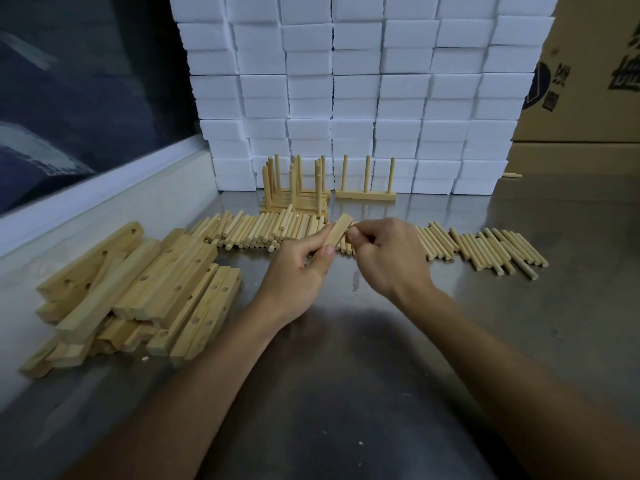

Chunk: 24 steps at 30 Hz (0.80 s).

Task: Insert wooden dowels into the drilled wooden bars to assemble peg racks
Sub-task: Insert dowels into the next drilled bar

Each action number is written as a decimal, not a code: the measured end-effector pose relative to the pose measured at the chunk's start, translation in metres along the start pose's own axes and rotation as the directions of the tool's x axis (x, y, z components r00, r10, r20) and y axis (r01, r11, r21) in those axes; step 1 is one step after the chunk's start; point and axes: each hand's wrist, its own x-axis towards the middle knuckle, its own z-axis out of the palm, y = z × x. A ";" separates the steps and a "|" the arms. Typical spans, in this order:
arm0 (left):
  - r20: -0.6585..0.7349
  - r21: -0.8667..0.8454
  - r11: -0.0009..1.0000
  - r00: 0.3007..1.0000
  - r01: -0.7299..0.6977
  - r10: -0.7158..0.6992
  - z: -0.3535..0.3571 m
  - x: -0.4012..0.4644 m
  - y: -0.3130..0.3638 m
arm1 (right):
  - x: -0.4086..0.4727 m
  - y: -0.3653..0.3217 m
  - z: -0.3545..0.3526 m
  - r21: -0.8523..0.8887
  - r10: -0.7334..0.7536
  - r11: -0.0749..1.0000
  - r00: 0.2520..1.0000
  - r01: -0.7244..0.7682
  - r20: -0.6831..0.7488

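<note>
My left hand (298, 268) grips a short drilled wooden bar (338, 230), held slanted above the metal table (363, 375). My right hand (384, 251) is right beside the bar's upper end with fingers curled, pinching something small that I cannot make out. A long row of loose dowels (263, 230) lies across the table behind my hands, continuing to the right (491, 247). A heap of drilled bars (138, 292) sits at the left. One finished rack with three upright pegs (366, 188) stands at the back, next to a stack of finished racks (294, 188).
A wall of white foam blocks (346, 91) rises behind the racks. Cardboard boxes (581, 81) stand at the back right. A pale ledge (104, 192) runs along the table's left side under a dark panel. One stray dowel (512, 174) lies far back right.
</note>
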 end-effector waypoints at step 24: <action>-0.009 -0.486 0.779 0.889 0.397 -0.458 0.004 0.001 -0.003 | 0.015 0.012 -0.002 0.387 0.086 0.922 0.984 -0.019 -0.155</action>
